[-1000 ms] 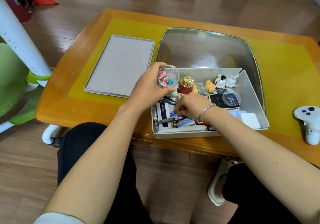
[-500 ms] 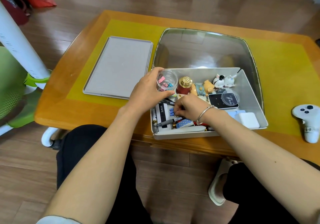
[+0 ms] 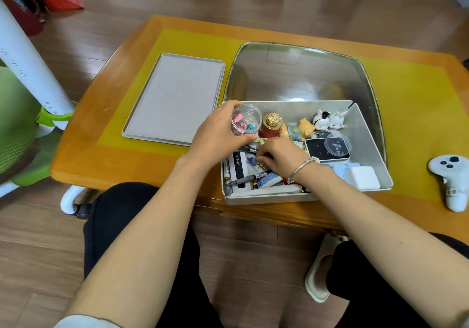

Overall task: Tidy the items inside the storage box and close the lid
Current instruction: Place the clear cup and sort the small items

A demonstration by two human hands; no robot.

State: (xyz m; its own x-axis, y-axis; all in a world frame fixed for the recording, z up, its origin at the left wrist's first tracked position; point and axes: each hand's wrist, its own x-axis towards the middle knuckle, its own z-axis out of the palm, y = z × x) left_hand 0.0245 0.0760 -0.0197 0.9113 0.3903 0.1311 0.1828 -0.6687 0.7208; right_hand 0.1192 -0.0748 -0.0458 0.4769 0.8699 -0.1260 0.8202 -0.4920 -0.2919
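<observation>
In the head view, the left hand has its grip curled round a clear jar of binder clips at the far left corner of the storage box, while the right hand pinches at small clutter among the pens. The box sits at the near edge of the surface. Tidying looks only partly done: figurines stand along the back wall, the near left is a jumble, and the lid lies off to the left, not yet fitted.
</observation>
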